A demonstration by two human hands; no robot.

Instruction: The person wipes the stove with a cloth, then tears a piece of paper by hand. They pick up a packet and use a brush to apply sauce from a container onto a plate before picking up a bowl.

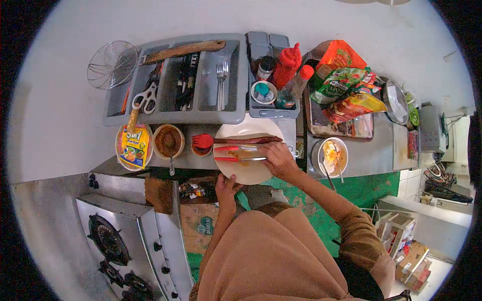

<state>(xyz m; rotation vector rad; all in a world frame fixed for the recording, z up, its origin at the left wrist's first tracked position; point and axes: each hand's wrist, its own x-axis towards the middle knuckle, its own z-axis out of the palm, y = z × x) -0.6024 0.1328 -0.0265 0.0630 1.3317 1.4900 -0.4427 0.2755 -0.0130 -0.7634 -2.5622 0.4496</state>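
Observation:
My right hand (278, 156) grips a pair of tongs (251, 159) with red tips, held over a cream plate (241, 174). A few brownish smears mark the plate under the tips. At the plate's near rim, my left hand (227, 188) has its thumb on the edge and its other fingers partly hidden below. A basting brush (246, 141) with a dark handle lies across the plate, close to my right fingers. Its red head rests over a small bowl of sauce (202, 151). Further left stands a bowl of brown paste (168, 141) with a spoon in it.
A grey cutlery tray (221, 117) and a caddy of bottles (287, 65) line the back. Seasoning packets (346, 90) fill a tray on the right, near a white bowl (332, 156) with spoons. A gas stove (115, 246) stands at lower left.

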